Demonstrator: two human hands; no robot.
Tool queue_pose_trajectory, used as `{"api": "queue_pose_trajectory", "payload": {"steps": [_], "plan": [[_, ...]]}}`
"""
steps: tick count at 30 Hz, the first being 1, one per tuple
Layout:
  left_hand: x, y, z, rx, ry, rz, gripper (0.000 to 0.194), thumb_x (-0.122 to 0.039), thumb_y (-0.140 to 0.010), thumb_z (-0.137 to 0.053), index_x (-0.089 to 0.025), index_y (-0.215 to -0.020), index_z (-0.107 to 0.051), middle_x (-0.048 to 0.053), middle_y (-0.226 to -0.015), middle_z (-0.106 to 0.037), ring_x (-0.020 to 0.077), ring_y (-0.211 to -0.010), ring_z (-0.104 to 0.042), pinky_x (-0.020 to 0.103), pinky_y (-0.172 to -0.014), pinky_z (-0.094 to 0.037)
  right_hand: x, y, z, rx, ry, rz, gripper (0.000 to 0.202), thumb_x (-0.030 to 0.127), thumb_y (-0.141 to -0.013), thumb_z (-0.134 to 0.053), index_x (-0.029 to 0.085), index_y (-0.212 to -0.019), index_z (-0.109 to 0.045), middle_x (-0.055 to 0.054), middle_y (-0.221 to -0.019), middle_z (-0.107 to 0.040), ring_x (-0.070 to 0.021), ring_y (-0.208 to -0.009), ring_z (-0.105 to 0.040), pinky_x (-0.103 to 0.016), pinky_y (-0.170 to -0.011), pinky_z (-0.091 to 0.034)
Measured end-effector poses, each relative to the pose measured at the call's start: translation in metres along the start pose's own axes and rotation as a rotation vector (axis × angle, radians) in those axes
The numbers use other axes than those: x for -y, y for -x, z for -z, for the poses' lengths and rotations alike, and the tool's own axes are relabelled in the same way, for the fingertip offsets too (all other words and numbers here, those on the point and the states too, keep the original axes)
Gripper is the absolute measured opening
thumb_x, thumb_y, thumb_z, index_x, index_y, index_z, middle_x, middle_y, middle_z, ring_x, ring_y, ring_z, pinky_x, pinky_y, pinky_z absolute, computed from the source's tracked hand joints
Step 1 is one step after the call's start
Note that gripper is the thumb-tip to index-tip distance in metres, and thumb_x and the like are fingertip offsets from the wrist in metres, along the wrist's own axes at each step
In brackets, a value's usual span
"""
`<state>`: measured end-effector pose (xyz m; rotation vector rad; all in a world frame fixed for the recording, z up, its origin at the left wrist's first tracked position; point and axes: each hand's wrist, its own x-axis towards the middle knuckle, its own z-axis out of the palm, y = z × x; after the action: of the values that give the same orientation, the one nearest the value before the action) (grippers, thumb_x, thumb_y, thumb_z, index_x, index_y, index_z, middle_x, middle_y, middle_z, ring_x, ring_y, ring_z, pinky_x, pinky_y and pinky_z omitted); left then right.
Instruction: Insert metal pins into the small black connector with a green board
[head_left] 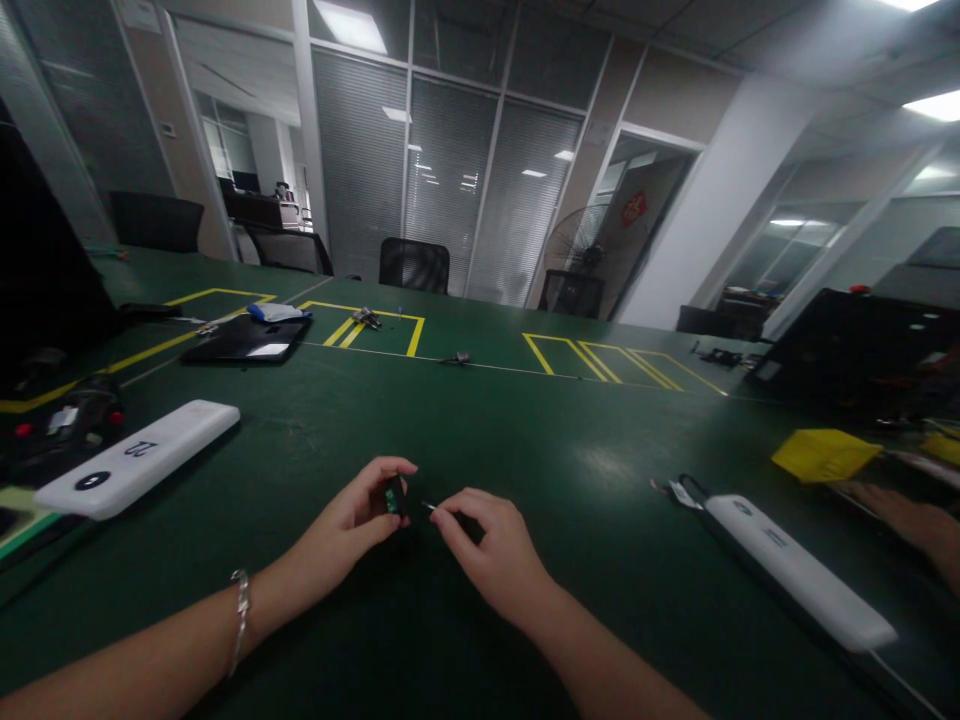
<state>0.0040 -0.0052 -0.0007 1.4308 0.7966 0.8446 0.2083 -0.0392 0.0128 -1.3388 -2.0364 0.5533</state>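
Observation:
Between the thumb and fingers of my left hand (360, 515) is a small dark block with a green face (393, 497), held a little above the table. My right hand (487, 540) is closed in a pinch on a thin, light-coloured tip (429, 506) that points left at the block. A small gap separates the tip from the block. The rest of the thin piece is hidden inside my right fingers, so its kind cannot be made out. Both hands are over the near middle of the green table (525, 440).
White power strips lie left (142, 455) and right (799, 570). A black tablet-like slab (240, 340) carries a blue and white packet (277, 312). Small metal parts (367, 318) and a dark piece (460, 357) lie farther back. Near a yellow box (825, 455), another person's hand (907, 515) rests.

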Motion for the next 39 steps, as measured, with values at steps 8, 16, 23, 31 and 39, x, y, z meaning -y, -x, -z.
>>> {"api": "queue_pose_trajectory", "payload": {"steps": [8,16,23,31,39], "plan": [[-0.001,0.000,-0.001,-0.025,-0.074,0.030,0.040,-0.020,-0.083,-0.057,-0.026,-0.122,-0.049,0.001,-0.099,-0.054,0.0190,-0.089,-0.054,0.033,-0.080,-0.045,-0.003,0.001,-0.004,-0.012,0.008,0.028,0.020,0.026,-0.094,-0.053,0.020,-0.086,-0.070,-0.001,-0.078,-0.067,-0.0147,-0.074,-0.061,-0.025,-0.068,-0.042],[0.003,0.001,0.000,0.011,-0.096,0.033,0.046,-0.031,-0.094,-0.048,-0.028,-0.138,-0.037,0.002,-0.101,-0.059,0.0204,-0.097,-0.059,0.037,-0.090,-0.044,0.001,0.001,0.000,0.011,-0.003,0.007,0.021,0.026,-0.095,-0.052,0.020,-0.089,-0.071,-0.001,-0.080,-0.067,-0.0143,-0.075,-0.061,-0.025,-0.068,-0.044],[0.004,0.001,-0.001,0.032,-0.094,-0.008,0.030,-0.027,-0.091,-0.055,-0.023,-0.121,-0.048,0.004,-0.104,-0.059,0.0205,-0.096,-0.060,0.036,-0.085,-0.047,-0.002,0.001,-0.002,0.006,-0.011,0.017,0.020,0.027,-0.094,-0.052,0.021,-0.089,-0.071,-0.001,-0.080,-0.068,-0.0152,-0.074,-0.062,-0.026,-0.068,-0.044],[-0.003,0.002,-0.003,0.030,-0.177,-0.022,0.038,-0.024,-0.089,-0.056,-0.027,-0.127,-0.051,0.004,-0.117,-0.057,0.0218,-0.108,-0.054,0.037,-0.092,-0.044,-0.003,0.001,-0.001,0.019,-0.043,0.019,0.018,0.026,-0.094,-0.053,0.021,-0.090,-0.070,-0.001,-0.084,-0.069,-0.0159,-0.077,-0.063,-0.027,-0.071,-0.045],[-0.007,0.005,-0.005,0.007,-0.290,-0.067,0.029,-0.025,-0.091,-0.052,-0.024,-0.120,-0.056,0.005,-0.112,-0.063,0.0216,-0.104,-0.059,0.036,-0.091,-0.047,-0.004,0.001,-0.003,-0.006,-0.015,0.017,0.021,0.027,-0.094,-0.051,0.021,-0.087,-0.070,-0.002,-0.082,-0.068,-0.0161,-0.076,-0.062,-0.027,-0.070,-0.046]]}}
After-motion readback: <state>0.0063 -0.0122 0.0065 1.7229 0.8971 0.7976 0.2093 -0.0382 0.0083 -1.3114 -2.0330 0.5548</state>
